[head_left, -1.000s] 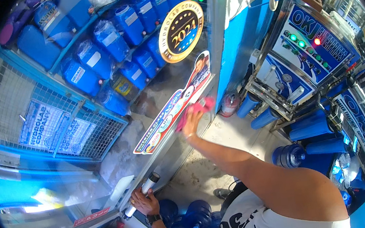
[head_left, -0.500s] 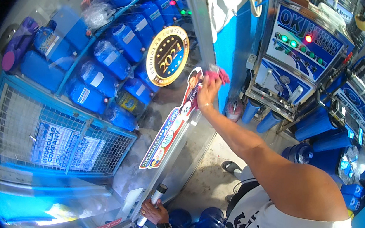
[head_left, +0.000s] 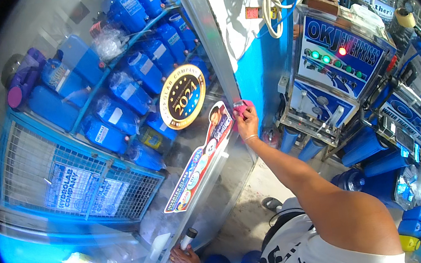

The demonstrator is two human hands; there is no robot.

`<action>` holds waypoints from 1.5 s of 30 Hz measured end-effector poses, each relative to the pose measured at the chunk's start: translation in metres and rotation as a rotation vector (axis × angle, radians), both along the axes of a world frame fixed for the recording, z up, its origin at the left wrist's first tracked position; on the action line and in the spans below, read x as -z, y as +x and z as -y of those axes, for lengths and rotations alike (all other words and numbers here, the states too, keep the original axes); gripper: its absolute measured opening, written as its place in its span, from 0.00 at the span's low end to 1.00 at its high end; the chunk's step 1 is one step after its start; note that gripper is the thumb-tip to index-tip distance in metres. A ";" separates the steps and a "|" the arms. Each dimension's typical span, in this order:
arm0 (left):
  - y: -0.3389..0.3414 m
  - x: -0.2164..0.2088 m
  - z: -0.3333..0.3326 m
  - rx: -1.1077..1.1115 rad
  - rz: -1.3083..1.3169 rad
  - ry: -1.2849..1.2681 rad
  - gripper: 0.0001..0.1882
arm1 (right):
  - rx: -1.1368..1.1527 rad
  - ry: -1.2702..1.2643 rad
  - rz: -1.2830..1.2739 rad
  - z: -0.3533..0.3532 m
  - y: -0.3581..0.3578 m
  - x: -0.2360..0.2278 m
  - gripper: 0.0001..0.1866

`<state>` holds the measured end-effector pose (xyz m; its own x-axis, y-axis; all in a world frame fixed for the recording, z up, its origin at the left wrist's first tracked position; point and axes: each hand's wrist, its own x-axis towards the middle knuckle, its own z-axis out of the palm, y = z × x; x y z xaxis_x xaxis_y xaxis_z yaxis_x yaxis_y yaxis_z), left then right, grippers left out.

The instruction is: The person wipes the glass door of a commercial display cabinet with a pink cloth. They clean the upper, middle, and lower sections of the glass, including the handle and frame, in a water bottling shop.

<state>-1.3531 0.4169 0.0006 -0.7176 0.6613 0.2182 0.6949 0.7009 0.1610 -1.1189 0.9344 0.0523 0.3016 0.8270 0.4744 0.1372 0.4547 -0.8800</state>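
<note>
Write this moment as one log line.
left hand: holding black-ended white bar | right hand: holding pink cloth at glass panel's metal frame

The right hand [head_left: 248, 122] has carried the pink cloth [head_left: 241, 106] upward, from beneath the middle of the long sticker [head_left: 202, 159] to beside its top end, at the door frame [head_left: 211, 37]. The view has shifted (a yellow container [head_left: 409, 242] now shows, lower right).
</note>
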 end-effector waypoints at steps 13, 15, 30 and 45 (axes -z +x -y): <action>0.003 -0.005 -0.006 0.082 -0.159 0.124 0.32 | 0.121 0.544 0.120 -0.047 -0.013 -0.153 0.13; 0.004 -0.006 -0.006 0.077 -0.147 0.115 0.32 | 0.089 0.430 0.223 -0.027 -0.002 -0.104 0.14; 0.001 0.003 0.000 0.048 -0.170 0.106 0.25 | 0.164 0.811 0.101 -0.073 -0.025 -0.332 0.12; 0.006 -0.009 -0.006 0.220 -0.436 0.290 0.32 | 0.136 1.194 0.297 -0.091 -0.016 -0.459 0.28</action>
